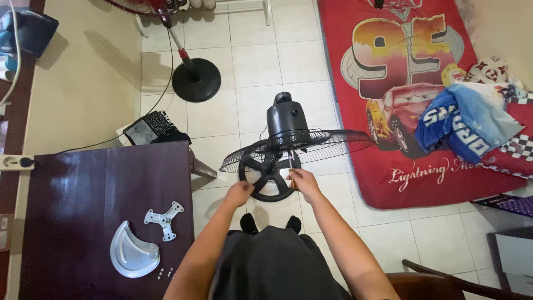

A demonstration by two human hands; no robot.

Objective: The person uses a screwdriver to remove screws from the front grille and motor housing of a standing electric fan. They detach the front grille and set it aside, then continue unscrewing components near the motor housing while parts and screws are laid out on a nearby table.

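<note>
The black fan (286,141) stood on the tiled floor (255,61) with its rear grille (327,141) lying flat, beside a red mattress (400,183). The left hand (240,193) gripped the round black ring (267,176) at its rim, while the right hand (302,180) pinched its other side. On the dark worktop (83,183) nearby lay a metal blade (132,256) and bracket (164,220).

A dark wooden counter (83,183) at lower left carries a curved metal fan blade (132,256), a four-armed metal bracket (164,220) just beside it and a few small screws (165,273) near the front edge. The white tiled floor (255,61) bears a black desk fan (286,139) on its round base, a standing fan's round black base (196,80) further back, and a black-and-white box (150,128) by the counter's far edge. A red cartoon-car mattress (388,111) lies on the floor at right, piled with blue and checked cloth (466,125).
</note>
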